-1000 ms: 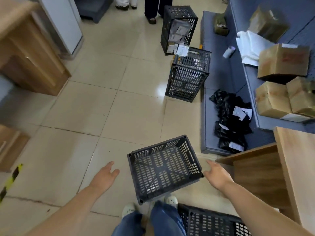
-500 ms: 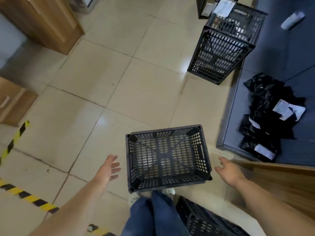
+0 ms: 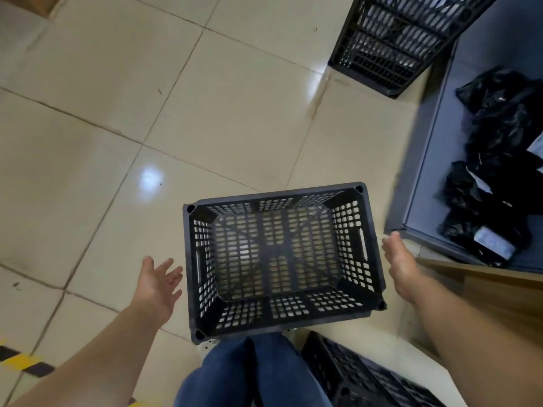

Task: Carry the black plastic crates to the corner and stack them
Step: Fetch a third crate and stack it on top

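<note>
An empty black plastic crate (image 3: 367, 312) stands upright on the tiled floor right in front of my feet, its perforated bottom showing. My left hand (image 3: 158, 284) hovers open just left of its left wall, a small gap away from it. My right hand (image 3: 401, 267) is open beside the right wall, near the handle slot, fingers pointing forward. Neither hand holds the crate. A second black crate (image 3: 361, 374) lies at the bottom right behind my leg. A taller stack of black crates (image 3: 390, 45) stands at the top right.
A low grey platform (image 3: 426, 160) runs along the right side, with black plastic bags (image 3: 496, 171) on it. A wooden bench edge (image 3: 499, 292) is beside my right arm. Yellow-black floor tape (image 3: 20, 361) marks the bottom left. Beige tiles (image 3: 117, 113) stretch ahead and left.
My head has tipped further down and closer, so the crate looks larger. Both open hands have drawn in toward the crate's side walls.
</note>
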`<action>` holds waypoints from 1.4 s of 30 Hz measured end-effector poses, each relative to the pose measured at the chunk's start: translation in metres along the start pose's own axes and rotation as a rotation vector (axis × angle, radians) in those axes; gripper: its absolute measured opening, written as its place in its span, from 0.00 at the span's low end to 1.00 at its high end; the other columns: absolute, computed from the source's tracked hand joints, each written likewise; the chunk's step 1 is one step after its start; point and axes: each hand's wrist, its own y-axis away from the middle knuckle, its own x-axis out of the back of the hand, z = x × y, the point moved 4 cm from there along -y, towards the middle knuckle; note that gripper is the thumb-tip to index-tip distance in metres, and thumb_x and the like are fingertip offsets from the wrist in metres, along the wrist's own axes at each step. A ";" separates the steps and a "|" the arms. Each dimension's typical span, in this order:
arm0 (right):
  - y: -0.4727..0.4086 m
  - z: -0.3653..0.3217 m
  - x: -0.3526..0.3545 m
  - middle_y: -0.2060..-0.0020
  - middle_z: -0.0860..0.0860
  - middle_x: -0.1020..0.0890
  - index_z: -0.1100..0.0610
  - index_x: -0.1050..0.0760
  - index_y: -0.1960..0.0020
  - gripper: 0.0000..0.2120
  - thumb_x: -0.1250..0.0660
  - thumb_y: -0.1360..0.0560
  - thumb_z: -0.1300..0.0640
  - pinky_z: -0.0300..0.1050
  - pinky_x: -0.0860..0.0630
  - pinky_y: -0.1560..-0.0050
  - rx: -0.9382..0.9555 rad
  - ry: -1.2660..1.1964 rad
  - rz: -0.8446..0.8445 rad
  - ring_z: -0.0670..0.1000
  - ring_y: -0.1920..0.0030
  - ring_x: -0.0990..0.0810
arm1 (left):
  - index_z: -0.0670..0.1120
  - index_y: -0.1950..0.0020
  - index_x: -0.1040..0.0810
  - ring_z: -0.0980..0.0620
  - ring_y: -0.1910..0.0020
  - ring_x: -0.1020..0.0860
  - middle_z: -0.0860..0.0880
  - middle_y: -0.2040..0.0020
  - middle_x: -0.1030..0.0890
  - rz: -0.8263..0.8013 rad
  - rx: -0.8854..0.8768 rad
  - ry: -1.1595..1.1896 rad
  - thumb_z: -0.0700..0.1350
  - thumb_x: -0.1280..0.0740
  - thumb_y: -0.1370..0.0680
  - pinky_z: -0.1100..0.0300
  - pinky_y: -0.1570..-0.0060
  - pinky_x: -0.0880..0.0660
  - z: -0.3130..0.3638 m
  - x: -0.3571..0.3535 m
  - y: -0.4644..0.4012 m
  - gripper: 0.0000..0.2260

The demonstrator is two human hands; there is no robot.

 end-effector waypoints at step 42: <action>0.207 -0.096 -0.017 0.47 0.60 0.24 0.57 0.27 0.40 0.38 0.61 0.25 0.30 0.55 0.34 0.43 -0.036 -0.091 -0.075 0.60 0.45 0.26 | 0.44 0.30 0.32 0.48 0.38 0.29 0.46 0.36 0.26 0.166 -0.012 0.284 0.63 0.53 0.21 0.47 0.38 0.37 0.096 0.159 0.209 0.30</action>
